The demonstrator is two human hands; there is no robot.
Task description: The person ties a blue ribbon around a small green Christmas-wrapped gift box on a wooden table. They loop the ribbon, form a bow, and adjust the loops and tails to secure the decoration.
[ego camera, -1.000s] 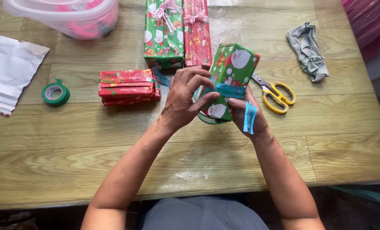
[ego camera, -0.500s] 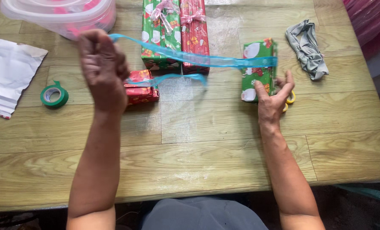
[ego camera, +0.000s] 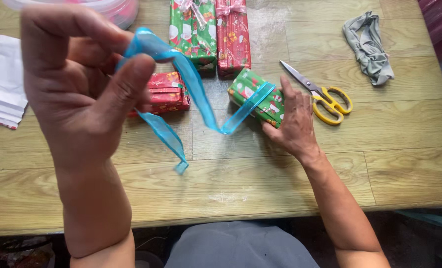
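My left hand (ego camera: 84, 84) is raised close to the camera, pinching a blue ribbon (ego camera: 193, 92) between thumb and fingers. The ribbon runs down from it to a small green gift box (ego camera: 257, 97) lying on the wooden table (ego camera: 280, 178) and crosses over the box's top. One loose ribbon end hangs down near the table's middle. My right hand (ego camera: 295, 124) rests on the box's near right side, holding it down.
Yellow-handled scissors (ego camera: 325, 97) lie just right of the box. A red gift box (ego camera: 166, 92) sits left of it. Green (ego camera: 193, 32) and red (ego camera: 232, 34) wrapped boxes stand behind. A grey cloth (ego camera: 367, 47) is at back right, white paper (ego camera: 2, 84) at left, a plastic tub (ego camera: 117, 7) at back left.
My left hand has lifted toward the camera with the ribbon. The green box now lies tilted on the table, closer to the middle, under my right hand.
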